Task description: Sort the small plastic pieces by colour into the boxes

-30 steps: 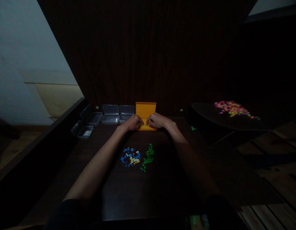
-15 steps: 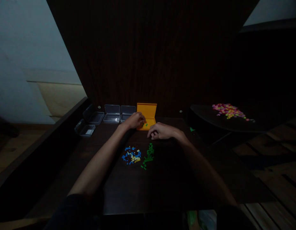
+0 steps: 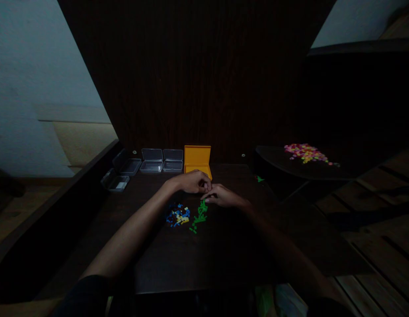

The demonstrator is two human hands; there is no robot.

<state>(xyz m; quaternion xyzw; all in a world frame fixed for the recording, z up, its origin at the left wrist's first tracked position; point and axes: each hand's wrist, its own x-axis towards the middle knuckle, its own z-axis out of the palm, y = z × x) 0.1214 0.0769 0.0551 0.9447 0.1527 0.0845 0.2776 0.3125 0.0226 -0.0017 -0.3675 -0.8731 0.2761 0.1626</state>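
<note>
My left hand [image 3: 193, 182] and my right hand [image 3: 221, 196] meet just in front of an open orange box [image 3: 197, 160] on a dark table [image 3: 204, 255]. Both hands have curled fingers and touch each other at the far end of a heap of small green pieces [image 3: 198, 215]. The right fingertips pinch at the top of that heap. What the left fingers hold is hidden in the dim light. A mixed pile of blue, yellow and dark pieces [image 3: 177, 215] lies just left of the green ones.
Several clear plastic boxes [image 3: 151, 161] with lids up stand in a row left of the orange box. A side surface at the right carries a pile of pink and yellow pieces [image 3: 305, 152]. One stray green piece [image 3: 258, 178] lies near the table's right edge.
Both hands have drawn back from the orange box toward me. They now meet over the far end of the green heap; the box stands uncovered.
</note>
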